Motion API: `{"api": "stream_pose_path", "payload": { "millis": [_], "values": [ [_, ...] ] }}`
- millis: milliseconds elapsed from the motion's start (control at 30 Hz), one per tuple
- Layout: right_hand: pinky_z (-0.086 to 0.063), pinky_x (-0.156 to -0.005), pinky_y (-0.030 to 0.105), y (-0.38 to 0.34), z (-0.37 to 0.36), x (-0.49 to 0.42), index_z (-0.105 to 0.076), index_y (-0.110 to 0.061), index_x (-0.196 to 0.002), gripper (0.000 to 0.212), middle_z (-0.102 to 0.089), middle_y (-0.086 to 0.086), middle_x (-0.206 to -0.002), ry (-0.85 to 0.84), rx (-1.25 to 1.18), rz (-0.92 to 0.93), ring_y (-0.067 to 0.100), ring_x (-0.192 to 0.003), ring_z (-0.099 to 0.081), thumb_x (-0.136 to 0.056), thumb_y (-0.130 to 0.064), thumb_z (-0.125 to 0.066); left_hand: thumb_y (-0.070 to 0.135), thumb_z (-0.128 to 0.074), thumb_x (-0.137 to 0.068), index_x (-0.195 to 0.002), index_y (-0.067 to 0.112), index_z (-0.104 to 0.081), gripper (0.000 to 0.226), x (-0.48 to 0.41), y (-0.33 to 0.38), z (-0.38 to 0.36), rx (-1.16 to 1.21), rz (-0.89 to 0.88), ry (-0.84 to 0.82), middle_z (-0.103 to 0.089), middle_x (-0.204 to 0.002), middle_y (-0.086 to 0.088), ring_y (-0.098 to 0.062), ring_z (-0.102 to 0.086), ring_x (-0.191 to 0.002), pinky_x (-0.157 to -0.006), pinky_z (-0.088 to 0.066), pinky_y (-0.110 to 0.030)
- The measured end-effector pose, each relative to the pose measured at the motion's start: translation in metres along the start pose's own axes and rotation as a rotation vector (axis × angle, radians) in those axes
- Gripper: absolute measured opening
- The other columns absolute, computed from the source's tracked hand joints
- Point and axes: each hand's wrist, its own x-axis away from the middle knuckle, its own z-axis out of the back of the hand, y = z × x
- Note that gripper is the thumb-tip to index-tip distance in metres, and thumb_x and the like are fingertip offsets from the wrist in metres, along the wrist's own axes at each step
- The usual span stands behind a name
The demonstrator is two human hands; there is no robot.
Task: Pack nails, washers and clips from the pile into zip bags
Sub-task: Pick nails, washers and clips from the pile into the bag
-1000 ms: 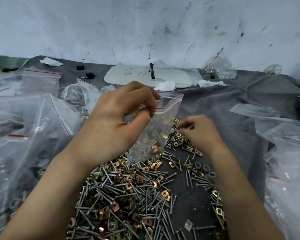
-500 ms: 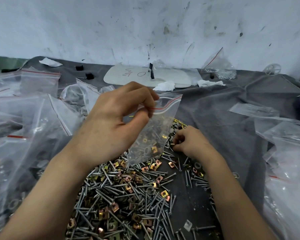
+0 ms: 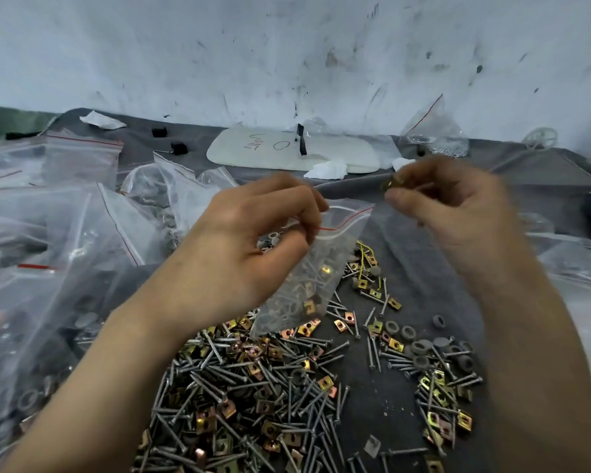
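While the left hand (image 3: 239, 264) pinched the zip bag (image 3: 307, 268) by its red-lined mouth, the right hand (image 3: 458, 213) held a brass clip (image 3: 393, 182) just beside and above that mouth.

Thin and limp, the bag probably sagged under its few parts, so gripping at the stiffer zip strip suited it; the clip looked small, hard and light, and the right fingers (image 3: 401, 201) were pressed together on it. Below the bag, the pile (image 3: 253, 387) of nails, washers and clips covered the bench (image 3: 423, 295).
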Motion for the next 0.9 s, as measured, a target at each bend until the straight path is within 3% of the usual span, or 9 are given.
{"api": "stream_pose_path", "payload": {
  "millis": [67, 133, 267, 400, 533, 600, 667, 767, 900],
  "values": [
    [-0.044, -0.062, 0.015, -0.021, -0.004, 0.006, -0.069, -0.037, -0.075, 0.012, -0.066, -0.012, -0.074, 0.001, -0.014, 0.109, 0.002, -0.067, -0.055, -0.072, -0.027, -0.073, 0.0, -0.05, -0.085, -0.078, 0.001, -0.063, 0.015, 0.0, 0.001, -0.002, -0.02, -0.013, -0.015, -0.065, -0.1, -0.006, -0.001, -0.06, -0.094, -0.081, -0.049, -0.024],
    [-0.044, -0.064, 0.02, -0.031, -0.011, 0.009, -0.068, -0.035, -0.074, 0.01, -0.062, -0.01, -0.079, -0.058, 0.123, 0.141, 0.006, -0.071, -0.056, -0.073, -0.027, -0.074, -0.003, -0.05, -0.084, -0.078, 0.002, -0.062, 0.014, 0.0, 0.002, -0.002, -0.021, -0.022, -0.024, -0.065, -0.101, -0.006, -0.003, -0.06, -0.094, -0.08, -0.048, -0.022],
    [-0.044, -0.069, 0.023, -0.034, -0.015, 0.011, -0.068, -0.036, -0.075, 0.023, -0.056, -0.011, -0.09, -0.166, 0.305, 0.149, 0.008, -0.083, -0.056, -0.081, -0.014, -0.07, -0.004, -0.05, -0.084, -0.078, 0.001, -0.062, 0.014, 0.0, 0.004, -0.002, -0.013, -0.032, -0.021, -0.065, -0.1, -0.006, -0.004, -0.06, -0.094, -0.08, -0.046, -0.019],
    [-0.049, -0.077, 0.027, -0.034, -0.009, 0.012, -0.07, -0.032, -0.079, 0.013, -0.06, -0.011, -0.097, -0.239, 0.292, 0.119, 0.007, -0.092, -0.059, -0.083, -0.02, -0.068, 0.004, -0.047, -0.087, -0.079, -0.001, -0.062, 0.017, 0.0, 0.005, -0.002, 0.025, -0.029, -0.017, -0.065, -0.101, -0.007, -0.003, -0.061, -0.094, -0.08, -0.049, -0.022],
    [-0.056, -0.077, 0.041, -0.03, -0.005, 0.012, -0.071, -0.029, -0.079, 0.008, -0.07, -0.004, -0.08, -0.293, 0.244, 0.031, 0.013, -0.078, -0.066, -0.073, -0.026, -0.074, 0.012, -0.046, -0.086, -0.078, 0.011, -0.059, 0.016, 0.0, 0.005, -0.002, 0.034, -0.016, 0.015, -0.062, -0.111, -0.005, -0.015, -0.064, -0.097, -0.078, -0.052, -0.036],
    [-0.057, -0.077, 0.045, -0.028, -0.003, 0.012, -0.07, -0.027, -0.08, 0.011, -0.071, 0.001, -0.077, -0.289, 0.186, 0.023, 0.019, -0.076, -0.068, -0.074, -0.018, -0.075, 0.008, -0.049, -0.089, -0.08, 0.016, -0.061, 0.017, 0.0, 0.004, -0.001, 0.04, 0.022, 0.049, -0.059, -0.111, -0.003, -0.016, -0.065, -0.094, -0.076, -0.052, -0.033],
    [-0.058, -0.076, 0.042, -0.027, -0.001, 0.012, -0.069, -0.022, -0.079, 0.013, -0.071, 0.0, -0.078, -0.293, 0.136, 0.027, 0.016, -0.076, -0.069, -0.077, -0.01, -0.074, 0.008, -0.052, -0.089, -0.086, 0.02, -0.065, 0.018, 0.0, 0.002, 0.0, 0.031, 0.059, 0.071, -0.06, -0.098, 0.003, -0.012, -0.064, -0.088, -0.076, -0.051, -0.019],
    [-0.055, -0.075, 0.031, -0.026, 0.001, 0.01, -0.066, -0.02, -0.08, 0.019, -0.069, 0.003, -0.078, -0.295, 0.094, 0.06, 0.011, -0.072, -0.067, -0.078, -0.003, -0.073, 0.013, -0.056, -0.091, -0.099, 0.027, -0.07, 0.021, 0.0, -0.001, 0.002, 0.015, 0.103, 0.073, -0.061, -0.087, 0.02, -0.006, -0.063, -0.085, -0.078, -0.049, -0.012],
    [-0.053, -0.077, 0.03, -0.024, 0.004, 0.009, -0.068, -0.026, -0.082, 0.022, -0.069, 0.001, -0.079, -0.283, 0.11, 0.04, 0.015, -0.077, -0.066, -0.076, -0.006, -0.074, 0.019, -0.062, -0.087, -0.119, 0.044, -0.061, 0.041, 0.001, -0.002, 0.005, 0.075, 0.155, 0.065, -0.063, -0.081, 0.009, -0.01, -0.065, -0.088, -0.086, -0.052, -0.022]
  ]
}}
